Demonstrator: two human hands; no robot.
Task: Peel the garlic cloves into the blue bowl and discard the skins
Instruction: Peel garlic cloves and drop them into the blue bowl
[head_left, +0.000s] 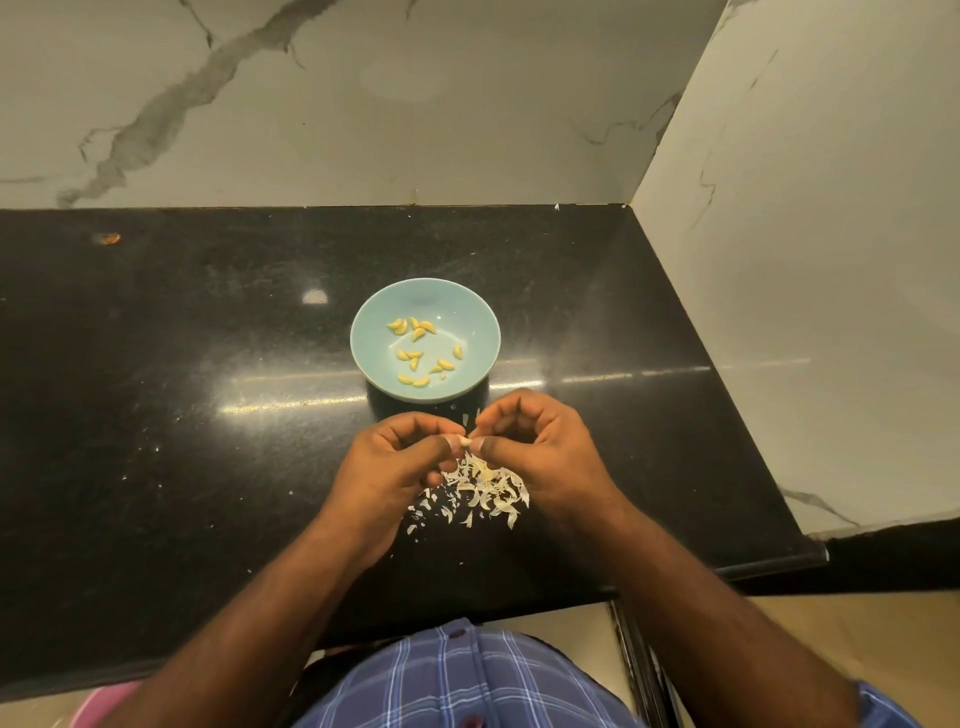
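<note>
Left hand (400, 460): fingers curled, thumb and forefinger pinching garlic clove (465, 442) above counter (182, 415), toward front edge. Blue bowl (425, 347): mid-counter, just behind hands, holding peeled cloves (418, 353) scattered inside. Skins (480, 488): loose heap on counter under and between hands. Right hand (540, 447): fingers curled, fingertips pinching same clove.

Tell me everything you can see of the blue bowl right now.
The bowl is pale blue, round, shallow and glossy, like glazed ceramic. It stands upright on the black counter, just beyond both hands, and neither hand touches it. Inside lie over a dozen small yellowish peeled cloves, scattered loosely across the bottom. No skins show inside; the skin pile lies on the counter nearer the person.
</note>
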